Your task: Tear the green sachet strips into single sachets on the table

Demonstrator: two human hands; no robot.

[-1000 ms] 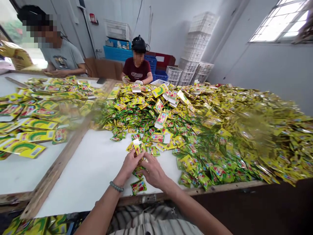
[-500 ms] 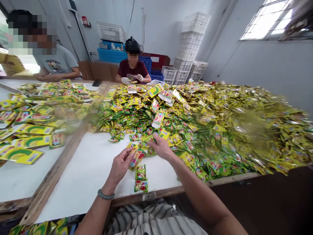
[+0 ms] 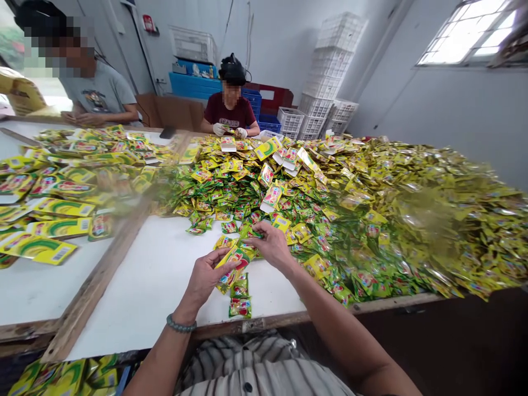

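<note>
While I watch from beside the desk (image 3: pixel 124 280), the left hand (image 3: pixel 204 276) grips a yellow box (image 3: pixel 241 258) above it, tilted, with the thumb across its front. The right hand (image 3: pixel 271 245) pinches a green packet (image 3: pixel 247 231) near the far end of the box; whether these two touch, I cannot tell. Because the pinch looks light, the packet could slip back into the pile (image 3: pixel 317 236). A strong thumb might bend the box, and a careless movement might push the loose packets (image 3: pixel 240 308) over the desk's edge.
</note>
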